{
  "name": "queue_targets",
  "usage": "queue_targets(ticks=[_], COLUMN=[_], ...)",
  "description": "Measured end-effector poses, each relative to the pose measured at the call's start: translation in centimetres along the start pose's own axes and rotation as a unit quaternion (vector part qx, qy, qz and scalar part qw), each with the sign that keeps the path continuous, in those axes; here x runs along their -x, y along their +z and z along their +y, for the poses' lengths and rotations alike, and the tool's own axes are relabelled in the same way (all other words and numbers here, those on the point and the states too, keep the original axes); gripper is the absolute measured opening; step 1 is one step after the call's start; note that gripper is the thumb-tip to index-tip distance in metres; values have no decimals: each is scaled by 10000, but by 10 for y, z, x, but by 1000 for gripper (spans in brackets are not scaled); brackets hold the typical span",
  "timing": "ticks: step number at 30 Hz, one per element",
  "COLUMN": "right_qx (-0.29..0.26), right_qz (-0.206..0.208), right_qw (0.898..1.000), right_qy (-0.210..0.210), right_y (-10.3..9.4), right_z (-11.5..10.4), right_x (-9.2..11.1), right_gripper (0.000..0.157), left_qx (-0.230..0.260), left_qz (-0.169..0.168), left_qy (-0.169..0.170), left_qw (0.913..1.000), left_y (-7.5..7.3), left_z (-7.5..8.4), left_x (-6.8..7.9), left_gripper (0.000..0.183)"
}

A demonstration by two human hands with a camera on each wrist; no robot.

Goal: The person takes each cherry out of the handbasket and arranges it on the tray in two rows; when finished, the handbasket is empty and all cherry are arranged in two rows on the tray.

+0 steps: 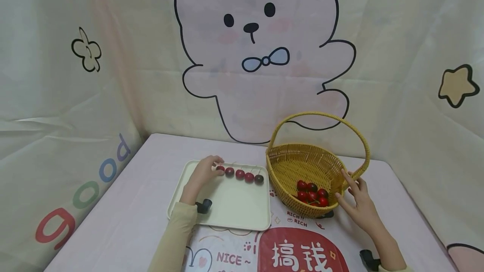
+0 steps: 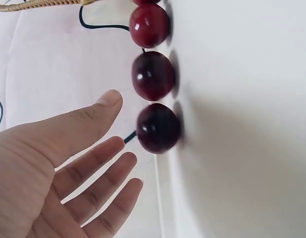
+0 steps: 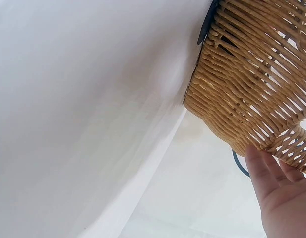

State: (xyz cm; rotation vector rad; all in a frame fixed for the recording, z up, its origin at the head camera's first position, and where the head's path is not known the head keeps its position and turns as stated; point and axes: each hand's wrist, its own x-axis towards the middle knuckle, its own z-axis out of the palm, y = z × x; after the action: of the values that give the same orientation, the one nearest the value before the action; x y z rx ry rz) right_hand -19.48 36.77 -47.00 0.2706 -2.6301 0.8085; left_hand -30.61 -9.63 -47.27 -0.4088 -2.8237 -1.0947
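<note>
My left hand (image 1: pixel 204 175) reaches over the far left part of a cream tray (image 1: pixel 234 219), beside the leftmost cherry of a row. In the left wrist view, the thumb and fingers are spread and stand just short of the end cherry (image 2: pixel 158 128). Several dark red cherries (image 1: pixel 240 174) with thin stems line the tray's far side. To the right stands a yellow woven basket (image 1: pixel 291 167) with a tall handle and several red cherries (image 1: pixel 311 196) in it. My right hand (image 1: pixel 361 207) holds the basket's right rim near the handle's foot, thumb and fingers apart around it.
Tray and basket stand close together on a white table with a printed cloth (image 1: pixel 234 259). A red printed patch (image 1: pixel 298 251) lies in front of the basket. Behind the table hangs a curtain (image 1: pixel 253 108) with a bear drawing. Black cameras sit on both wrists.
</note>
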Motion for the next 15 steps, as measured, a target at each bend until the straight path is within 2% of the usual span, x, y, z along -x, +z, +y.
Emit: queue_targets(ticks=[9,15], right_qx=[9,5], right_qz=[-4,9], right_qw=[10000,10000], right_qy=[4,-1], right_y=[0,1], right_z=[1,1], right_x=[0,0], right_gripper=[81,81], left_qx=[-70,9], left_qz=[205,194], left_qy=[405,780], left_qw=[9989,9968], left_y=[-2,2], left_z=[26,42], left_x=[5,6], left_gripper=[30,29])
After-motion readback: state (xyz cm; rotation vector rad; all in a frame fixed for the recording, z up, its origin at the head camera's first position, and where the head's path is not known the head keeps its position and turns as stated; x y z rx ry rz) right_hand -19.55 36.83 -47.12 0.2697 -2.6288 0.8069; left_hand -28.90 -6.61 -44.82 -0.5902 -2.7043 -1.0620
